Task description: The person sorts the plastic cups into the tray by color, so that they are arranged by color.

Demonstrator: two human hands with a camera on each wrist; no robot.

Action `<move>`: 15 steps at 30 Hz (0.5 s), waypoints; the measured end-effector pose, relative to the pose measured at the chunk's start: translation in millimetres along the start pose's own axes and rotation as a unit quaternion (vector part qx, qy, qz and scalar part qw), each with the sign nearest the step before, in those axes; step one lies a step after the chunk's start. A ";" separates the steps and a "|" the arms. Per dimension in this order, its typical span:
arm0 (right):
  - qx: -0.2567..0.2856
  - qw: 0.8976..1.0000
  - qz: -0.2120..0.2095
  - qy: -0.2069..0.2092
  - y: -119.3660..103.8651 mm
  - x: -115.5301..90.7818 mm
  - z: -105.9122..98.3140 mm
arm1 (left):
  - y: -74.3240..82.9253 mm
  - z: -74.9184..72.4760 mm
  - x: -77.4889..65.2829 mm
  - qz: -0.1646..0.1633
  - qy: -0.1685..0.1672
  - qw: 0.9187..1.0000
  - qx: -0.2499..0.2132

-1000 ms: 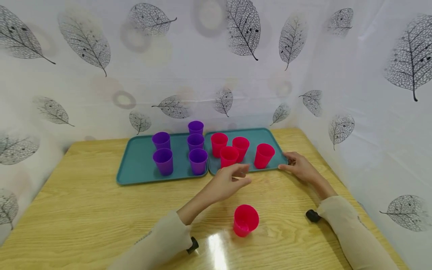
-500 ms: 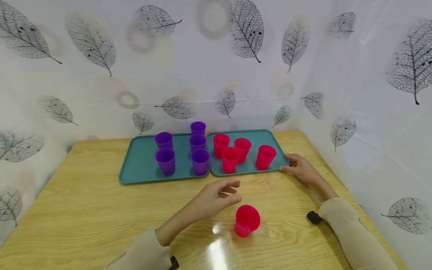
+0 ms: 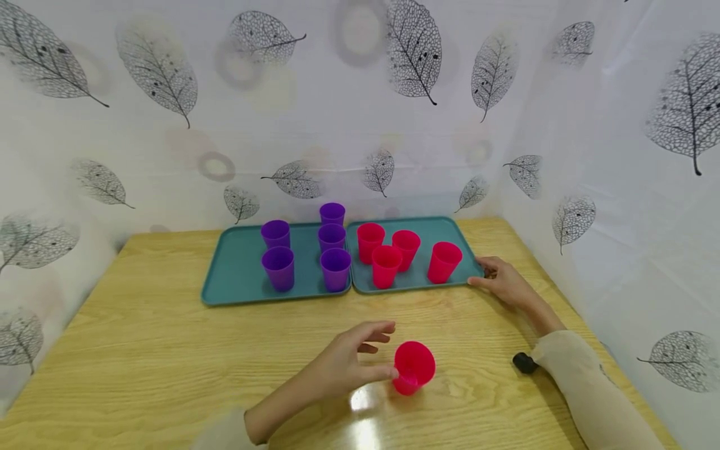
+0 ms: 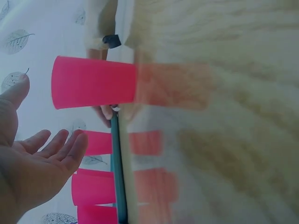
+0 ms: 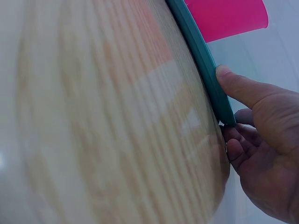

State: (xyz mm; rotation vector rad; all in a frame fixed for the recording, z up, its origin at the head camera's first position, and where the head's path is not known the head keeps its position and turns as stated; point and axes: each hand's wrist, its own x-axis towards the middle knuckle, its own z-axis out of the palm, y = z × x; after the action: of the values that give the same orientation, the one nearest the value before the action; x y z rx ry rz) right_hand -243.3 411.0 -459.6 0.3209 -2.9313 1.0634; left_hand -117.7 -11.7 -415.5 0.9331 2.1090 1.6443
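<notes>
A pinkish-red plastic cup [image 3: 414, 367] stands upright on the wooden table, nearest to the person. Just left of it my left hand [image 3: 349, 359] hovers with fingers and thumb spread apart. In the left wrist view that hand [image 4: 35, 154] shows a gap between it and the cup [image 4: 93, 83]. My right hand [image 3: 502, 284] is at the near right corner of the right-hand teal tray [image 3: 422, 226]. The right wrist view shows the thumb of that hand [image 5: 275, 135] on the tray's rim [image 5: 205, 65], its other fingers curled about the corner.
Several red cups [image 3: 385, 267] stand on the right tray. Beside it, a second teal tray [image 3: 233, 269] bears several purple cups [image 3: 279, 269]. A leaf-printed white sheet [image 3: 337, 125] hangs behind and to the right of the table [image 3: 169, 350].
My left hand has come back from the red cups on the tray, toward the person, down to the left side of the lone red cup. My right hand has stayed at the tray corner.
</notes>
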 end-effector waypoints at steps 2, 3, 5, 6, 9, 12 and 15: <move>-0.001 1.000 -0.002 0.002 0.1 0.1 0.2 | -2.5 3.2 -1.9 0.001 0.000 1.000 -0.004; -0.001 1.000 -0.003 0.003 0.1 0.1 0.3 | -3.9 4.7 -2.8 -0.001 -0.002 1.000 -0.005; -0.001 1.000 -0.003 0.003 0.3 -0.2 0.2 | -6.3 7.8 -3.7 -0.009 -0.008 1.000 -0.006; 0.000 1.000 -0.003 0.003 0.4 -0.3 0.2 | -7.4 9.4 -4.1 -0.012 -0.010 1.000 -0.005; 0.001 1.000 -0.004 0.002 0.2 -0.7 0.2 | -9.9 13.8 -4.7 -0.014 -0.013 1.000 0.002; 0.003 1.000 -0.005 0.002 -1.0 -1.2 0.2 | -11.5 18.7 -4.0 -0.008 -0.005 1.000 0.005; 0.003 1.000 -0.006 0.004 -2.5 -1.7 0.0 | -12.6 24.1 -3.0 -0.008 0.002 1.000 0.005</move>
State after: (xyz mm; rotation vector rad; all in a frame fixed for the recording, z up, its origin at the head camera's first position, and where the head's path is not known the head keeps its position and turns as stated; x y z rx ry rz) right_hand -241.1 409.5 -458.1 0.3319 -2.9165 1.0699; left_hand -104.8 2.6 -435.0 0.9159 2.1237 1.6295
